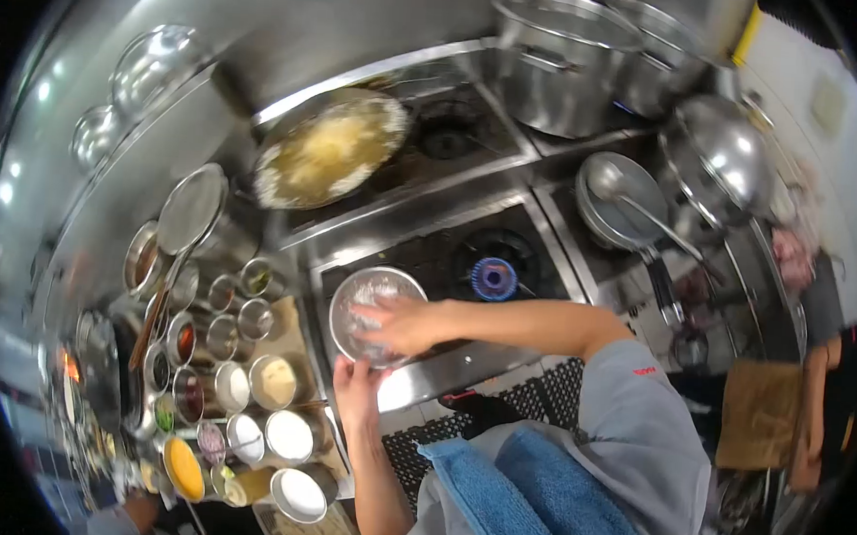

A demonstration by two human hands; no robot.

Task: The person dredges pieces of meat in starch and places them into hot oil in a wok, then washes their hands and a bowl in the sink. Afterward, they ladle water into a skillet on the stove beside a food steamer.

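A steel stove (452,366) fills the middle. A wide pan (302,122) of foaming yellow liquid sits far left on it. The metal bowl (348,294), with white powdery stuff inside, is near left. The right hand (401,326) reaches into it, blurred; the left hand (356,385) touches its near rim. I cannot tell whether either grasps. Right of the bowl burns a blue flame (494,279).

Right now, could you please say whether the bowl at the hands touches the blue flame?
Apart: the head view shows dark stovetop between bowl and blue flame.
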